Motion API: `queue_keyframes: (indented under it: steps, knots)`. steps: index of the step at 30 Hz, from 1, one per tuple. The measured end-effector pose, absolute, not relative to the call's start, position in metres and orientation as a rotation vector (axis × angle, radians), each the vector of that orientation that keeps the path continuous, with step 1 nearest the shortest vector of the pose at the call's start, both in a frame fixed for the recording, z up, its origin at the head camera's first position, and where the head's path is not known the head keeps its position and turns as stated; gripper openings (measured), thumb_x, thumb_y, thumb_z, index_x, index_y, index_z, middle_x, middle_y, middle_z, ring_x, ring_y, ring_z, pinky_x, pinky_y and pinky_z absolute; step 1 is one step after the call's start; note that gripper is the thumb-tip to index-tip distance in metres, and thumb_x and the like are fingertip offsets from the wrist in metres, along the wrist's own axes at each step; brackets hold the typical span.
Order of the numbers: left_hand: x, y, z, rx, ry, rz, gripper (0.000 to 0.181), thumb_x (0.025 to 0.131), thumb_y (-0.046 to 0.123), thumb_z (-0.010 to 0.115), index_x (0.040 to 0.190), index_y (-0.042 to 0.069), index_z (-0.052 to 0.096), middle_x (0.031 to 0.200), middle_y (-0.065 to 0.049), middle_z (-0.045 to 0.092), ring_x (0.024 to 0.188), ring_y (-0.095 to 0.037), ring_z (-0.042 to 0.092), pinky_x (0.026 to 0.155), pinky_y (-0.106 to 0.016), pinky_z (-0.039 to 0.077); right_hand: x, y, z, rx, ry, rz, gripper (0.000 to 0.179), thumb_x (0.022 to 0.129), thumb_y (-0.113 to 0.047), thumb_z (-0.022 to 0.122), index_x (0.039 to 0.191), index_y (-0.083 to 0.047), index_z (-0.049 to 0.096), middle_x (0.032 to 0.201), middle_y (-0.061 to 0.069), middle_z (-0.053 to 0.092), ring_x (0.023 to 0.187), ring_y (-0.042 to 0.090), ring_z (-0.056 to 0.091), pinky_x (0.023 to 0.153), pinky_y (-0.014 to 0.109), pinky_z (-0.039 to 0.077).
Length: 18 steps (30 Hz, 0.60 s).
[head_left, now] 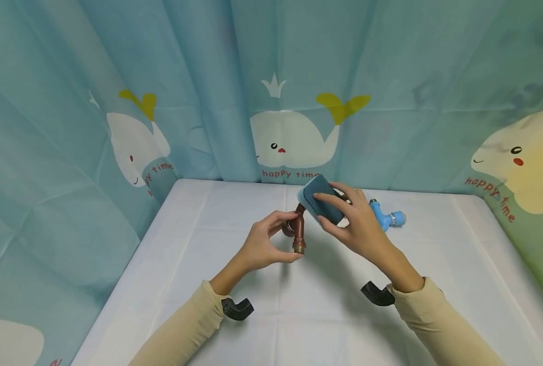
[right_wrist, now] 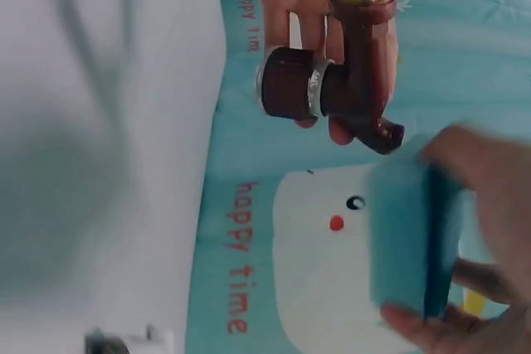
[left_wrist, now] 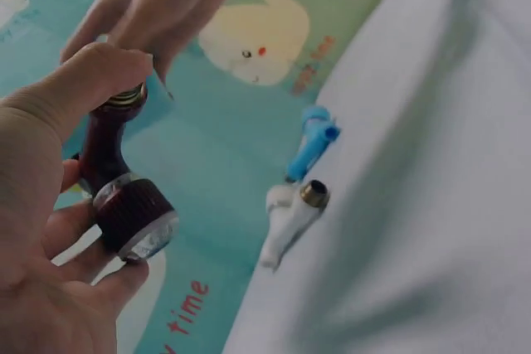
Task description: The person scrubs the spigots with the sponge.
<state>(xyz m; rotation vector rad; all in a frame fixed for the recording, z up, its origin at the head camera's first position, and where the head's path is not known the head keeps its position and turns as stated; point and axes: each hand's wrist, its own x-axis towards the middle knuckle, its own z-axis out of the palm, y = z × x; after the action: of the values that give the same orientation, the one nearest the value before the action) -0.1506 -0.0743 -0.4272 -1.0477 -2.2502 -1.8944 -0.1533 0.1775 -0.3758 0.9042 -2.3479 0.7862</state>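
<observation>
A dark red tap (head_left: 299,231) with a brass threaded end is held in my left hand (head_left: 262,246), the thumb on the threaded end and the fingers at the other side. In the right wrist view its ribbed round knob (right_wrist: 286,83) points left. My right hand (head_left: 365,231) grips a blue sponge (head_left: 322,201) between thumb and fingers, by the tap's spout (right_wrist: 386,136). Whether sponge and spout touch, I cannot tell. The sponge is blurred in the right wrist view.
On the white-covered table (head_left: 235,198), beyond my right hand, lies a blue tap (head_left: 386,216). A white tap (left_wrist: 290,217) with a brass threaded end lies near it. A whale-printed curtain (head_left: 198,101) hangs along the table's back and sides.
</observation>
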Motion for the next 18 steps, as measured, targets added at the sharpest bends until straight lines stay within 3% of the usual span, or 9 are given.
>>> queue_keyframes:
  steps: [4,8,11,14,18]
  knots:
    - [-0.151,-0.076,-0.424,-1.057,-2.251,-1.993,0.082,0.075,0.000,0.089,0.146,0.008,0.050,0.143,-0.012,0.058,0.134,-0.024,0.056,0.114,-0.037,0.043,-0.156,0.180,-0.378,0.913,-2.369,0.836,0.049,0.085,-0.012,0.083,0.132,-0.013,0.069,0.145,0.024,0.052,0.115,0.042,0.056,0.081,0.055,0.055]
    - [-0.151,-0.078,-0.419,-1.014,-2.192,-2.303,0.103,0.077,-0.005,0.084,0.161,0.021,0.031,0.149,-0.017,0.048,0.134,-0.028,0.053,0.112,-0.039,0.045,-0.160,0.191,-0.382,0.786,-2.385,0.906,0.048,0.085,-0.009,0.082,0.131,-0.012,0.069,0.144,0.023,0.054,0.122,0.045,0.054,0.086,0.060,0.053]
    - [-0.152,-0.081,-0.417,-0.933,-2.113,-2.561,0.114,0.075,-0.011,0.081,0.164,0.028,0.021,0.153,-0.018,0.038,0.134,-0.031,0.052,0.108,-0.042,0.049,-0.160,0.200,-0.387,0.727,-2.401,0.976,0.048,0.085,-0.008,0.082,0.132,-0.012,0.069,0.143,0.022,0.055,0.129,0.047,0.052,0.090,0.062,0.053]
    - [-0.154,-0.082,-0.416,-0.843,-2.086,-2.665,0.112,0.073,-0.014,0.080,0.163,0.022,0.023,0.154,-0.016,0.036,0.133,-0.029,0.050,0.108,-0.045,0.049,-0.158,0.204,-0.392,0.713,-2.433,0.990,0.048,0.086,-0.010,0.082,0.133,-0.013,0.069,0.144,0.021,0.055,0.131,0.045,0.052,0.092,0.063,0.053]
    - [-0.156,-0.082,-0.418,-0.697,-2.182,-2.593,0.097,0.075,-0.010,0.082,0.157,0.012,0.034,0.145,-0.016,0.047,0.115,-0.021,0.059,0.096,-0.034,0.055,-0.155,0.207,-0.398,0.719,-2.453,0.979,0.048,0.086,-0.010,0.083,0.132,-0.014,0.069,0.145,0.021,0.055,0.131,0.044,0.051,0.095,0.063,0.050]
